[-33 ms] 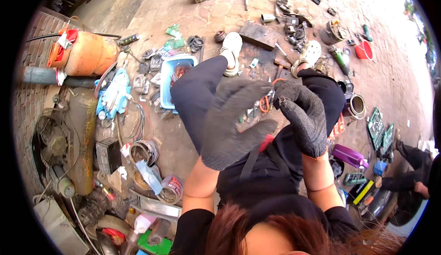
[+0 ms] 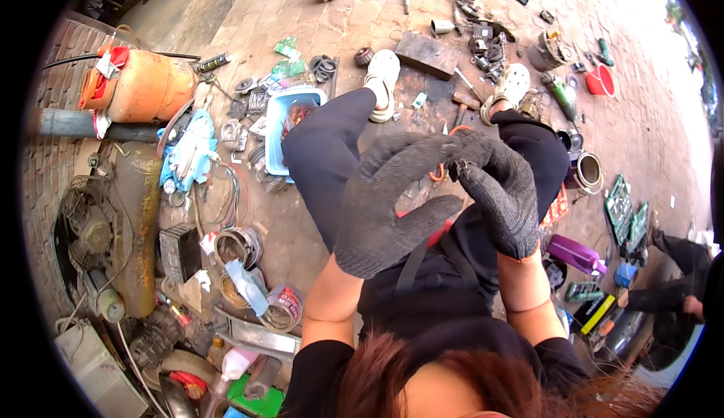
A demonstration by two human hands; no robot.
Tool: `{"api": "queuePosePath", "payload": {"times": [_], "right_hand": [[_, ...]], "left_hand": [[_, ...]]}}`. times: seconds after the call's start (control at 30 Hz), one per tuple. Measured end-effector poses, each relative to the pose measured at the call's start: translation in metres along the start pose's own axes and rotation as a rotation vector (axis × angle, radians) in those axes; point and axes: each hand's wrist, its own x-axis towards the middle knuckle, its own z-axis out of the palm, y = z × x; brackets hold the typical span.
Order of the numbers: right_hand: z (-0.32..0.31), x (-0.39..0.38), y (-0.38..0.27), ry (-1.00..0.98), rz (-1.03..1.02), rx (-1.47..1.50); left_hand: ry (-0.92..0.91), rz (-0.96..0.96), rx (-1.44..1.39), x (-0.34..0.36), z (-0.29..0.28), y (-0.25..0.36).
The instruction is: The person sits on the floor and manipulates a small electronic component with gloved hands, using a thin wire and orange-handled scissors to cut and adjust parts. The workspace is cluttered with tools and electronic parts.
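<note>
Both hands wear dark grey knitted gloves above my lap. My left hand (image 2: 388, 199) is open, fingers stretched toward the right, thumb apart, its fingertips meeting my right hand (image 2: 501, 195). My right hand is curled, fingers and thumb pinched together at the left glove's fingertips; whatever is between them is too small to make out. An orange cable or handle (image 2: 437, 173) shows behind the hands on the ground between my legs, near a hammer (image 2: 464, 101) and a dark metal block (image 2: 426, 56). A blue plastic tub (image 2: 275, 135) with dark contents sits beside my left leg.
An orange gas cylinder (image 2: 147, 86), rusty tank (image 2: 136, 229), fan (image 2: 90, 229) and tins (image 2: 237, 244) crowd my left. Several metal parts (image 2: 490, 41) lie ahead. A red bucket (image 2: 599, 79), green tool cases (image 2: 622, 211) and purple jug (image 2: 573, 252) are rightward, near another person's dark-clothed legs (image 2: 664, 297).
My left hand has shifted slightly right and its fingertips now overlap the top of my right hand, hiding more of the orange item behind. The surroundings sit slightly shifted in the view.
</note>
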Motion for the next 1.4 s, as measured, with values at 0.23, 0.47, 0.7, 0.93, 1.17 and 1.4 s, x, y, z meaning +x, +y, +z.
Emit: {"api": "queuePosePath", "payload": {"times": [0.23,0.47,0.7,0.93,1.17,1.4], "right_hand": [[0.000,-0.014,-0.012,-0.119,-0.022,0.012],[-0.006,-0.010,-0.010,-0.098,-0.316,-0.036],[-0.002,-0.014,-0.003,-0.027,-0.332,0.191],[0.001,-0.009,0.005,-0.089,-0.354,0.534],[-0.013,-0.019,-0.003,0.155,-0.171,0.821],[-0.054,-0.010,-0.020,0.050,-0.169,1.379]], "left_hand": [[-0.030,-0.070,-0.136,-0.008,-0.009,0.009],[-0.013,-0.106,-0.183,-0.016,-0.008,0.005],[0.055,-0.181,-0.415,-0.021,-0.004,-0.002],[0.170,-0.383,-0.571,-0.023,-0.002,0.005],[0.230,-0.261,-0.338,-0.025,-0.011,-0.006],[0.298,-0.344,-0.225,-0.024,-0.025,-0.009]]}}
